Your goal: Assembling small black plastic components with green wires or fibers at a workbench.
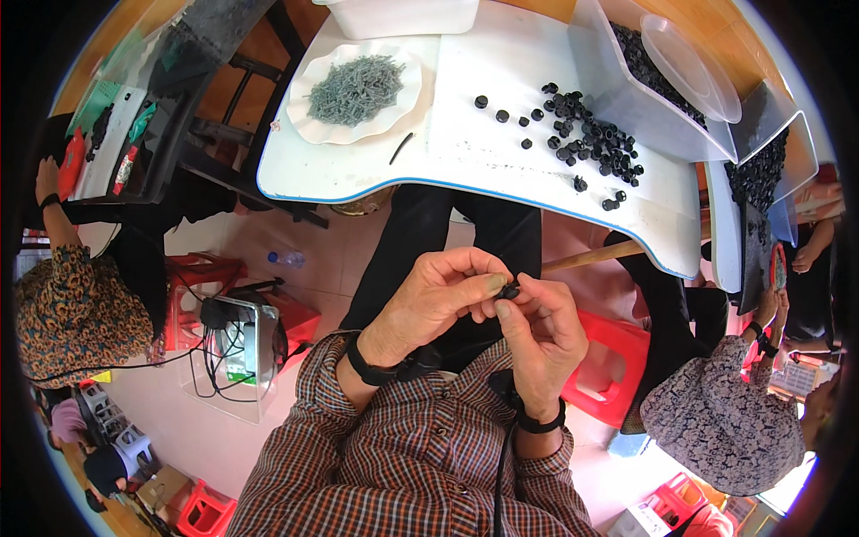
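White table (pixel 501 152) above lap | both hands' fingers (pixel 488 285) pinched shut on small black cap (pixel 510 290)

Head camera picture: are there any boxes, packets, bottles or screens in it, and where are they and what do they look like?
Clear plastic tub: right end of the white table, boxy, holding small black parts.
White tub: table's far edge, rectangular.
Plastic bottle: lying on the floor left of the table, clear with a blue cap.
No screen clearly shows.
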`<act>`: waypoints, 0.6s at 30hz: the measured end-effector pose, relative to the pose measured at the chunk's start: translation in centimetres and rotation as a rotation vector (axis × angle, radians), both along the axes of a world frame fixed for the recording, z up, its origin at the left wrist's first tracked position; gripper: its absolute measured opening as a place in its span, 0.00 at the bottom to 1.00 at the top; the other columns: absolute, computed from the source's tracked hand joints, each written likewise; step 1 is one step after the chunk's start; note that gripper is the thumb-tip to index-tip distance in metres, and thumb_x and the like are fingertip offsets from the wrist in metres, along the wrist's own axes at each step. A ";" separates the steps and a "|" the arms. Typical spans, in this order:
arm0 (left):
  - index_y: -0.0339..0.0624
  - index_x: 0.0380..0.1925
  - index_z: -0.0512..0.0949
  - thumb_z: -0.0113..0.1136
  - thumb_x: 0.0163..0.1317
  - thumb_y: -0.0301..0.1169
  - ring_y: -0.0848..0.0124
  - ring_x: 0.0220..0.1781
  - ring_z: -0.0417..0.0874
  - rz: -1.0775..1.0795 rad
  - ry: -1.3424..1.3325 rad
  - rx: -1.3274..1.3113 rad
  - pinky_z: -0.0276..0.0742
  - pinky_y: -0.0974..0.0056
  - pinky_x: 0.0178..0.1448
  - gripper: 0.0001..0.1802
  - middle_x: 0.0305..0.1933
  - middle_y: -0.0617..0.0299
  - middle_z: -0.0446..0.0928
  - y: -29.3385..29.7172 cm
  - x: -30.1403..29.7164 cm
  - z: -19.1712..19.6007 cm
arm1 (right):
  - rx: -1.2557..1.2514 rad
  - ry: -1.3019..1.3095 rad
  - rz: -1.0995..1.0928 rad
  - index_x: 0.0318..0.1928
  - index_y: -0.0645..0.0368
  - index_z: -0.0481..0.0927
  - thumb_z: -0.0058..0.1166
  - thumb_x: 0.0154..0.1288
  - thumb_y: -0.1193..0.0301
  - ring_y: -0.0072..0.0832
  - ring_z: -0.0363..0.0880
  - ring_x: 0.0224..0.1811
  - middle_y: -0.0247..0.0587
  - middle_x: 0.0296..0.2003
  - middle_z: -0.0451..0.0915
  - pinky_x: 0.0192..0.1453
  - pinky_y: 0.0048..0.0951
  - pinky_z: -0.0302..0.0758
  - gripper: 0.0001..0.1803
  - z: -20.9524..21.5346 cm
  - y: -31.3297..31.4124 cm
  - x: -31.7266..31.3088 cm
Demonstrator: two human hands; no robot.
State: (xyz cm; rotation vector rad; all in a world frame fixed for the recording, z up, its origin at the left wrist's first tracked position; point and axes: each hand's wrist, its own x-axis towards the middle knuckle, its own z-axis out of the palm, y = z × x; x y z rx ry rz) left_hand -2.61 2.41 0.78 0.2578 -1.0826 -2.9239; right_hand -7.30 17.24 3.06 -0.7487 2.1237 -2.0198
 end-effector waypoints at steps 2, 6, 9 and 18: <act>0.34 0.41 0.80 0.59 0.67 0.28 0.81 0.30 0.78 -0.008 -0.005 0.002 0.75 0.77 0.33 0.08 0.32 0.64 0.79 -0.1 0.0 0.0 | 0.003 0.015 -0.007 0.49 0.63 0.79 0.62 0.56 0.85 0.18 0.78 0.32 0.38 0.39 0.77 0.33 0.16 0.74 0.18 0.1 0.0 0.0; 0.34 0.42 0.80 0.59 0.67 0.28 0.81 0.30 0.79 -0.018 -0.034 0.036 0.75 0.77 0.33 0.09 0.32 0.64 0.79 0.0 0.0 0.2 | 0.020 0.071 -0.019 0.48 0.63 0.80 0.62 0.56 0.85 0.18 0.78 0.32 0.38 0.38 0.77 0.32 0.16 0.74 0.17 0.0 -0.1 -0.2; 0.34 0.42 0.80 0.59 0.67 0.28 0.81 0.30 0.79 -0.024 -0.042 0.044 0.75 0.77 0.33 0.09 0.33 0.64 0.79 -0.1 0.0 0.2 | 0.048 0.107 -0.031 0.47 0.63 0.81 0.62 0.56 0.85 0.19 0.79 0.31 0.38 0.37 0.77 0.31 0.16 0.74 0.16 0.4 -0.2 -0.2; 0.34 0.43 0.79 0.57 0.68 0.27 0.80 0.30 0.80 -0.031 -0.054 0.040 0.76 0.75 0.32 0.08 0.32 0.64 0.79 -0.2 0.1 0.1 | 0.127 0.196 -0.028 0.46 0.63 0.81 0.62 0.56 0.84 0.20 0.79 0.31 0.40 0.37 0.77 0.32 0.18 0.75 0.16 0.9 -0.2 -0.4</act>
